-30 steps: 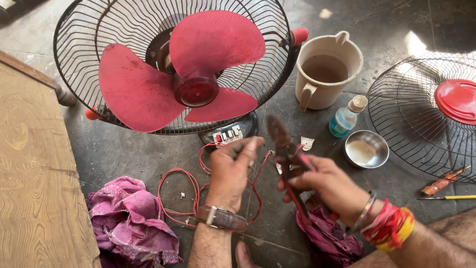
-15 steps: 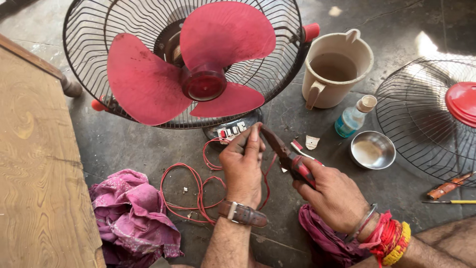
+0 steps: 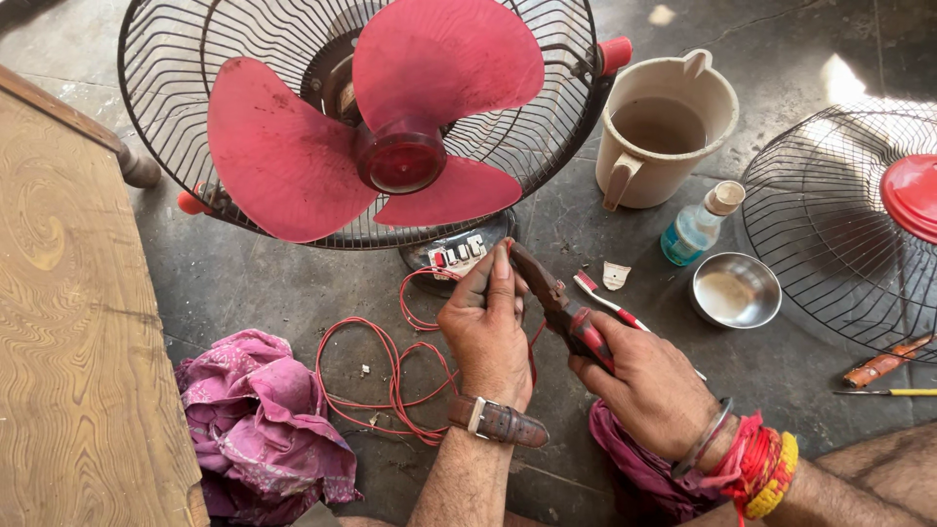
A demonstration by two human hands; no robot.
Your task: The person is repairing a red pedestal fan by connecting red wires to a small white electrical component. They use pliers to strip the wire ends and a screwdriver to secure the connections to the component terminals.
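Head camera shows my left hand (image 3: 485, 337) pinching the red wire (image 3: 390, 376) near the fan's switch box (image 3: 457, 256), so its end stays steady. My right hand (image 3: 649, 385) is closed around the pliers (image 3: 558, 307), whose tip points toward that wire end.

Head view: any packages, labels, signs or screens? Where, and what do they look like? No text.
Small bottle: floor right of the fan, between the beige jug and steel bowl; clear with blue liquid, tan cap, any label too small to tell.
Switch panel: on the fan base, just above the left hand; dark plate with white and red push buttons.
No signs or screens in view.
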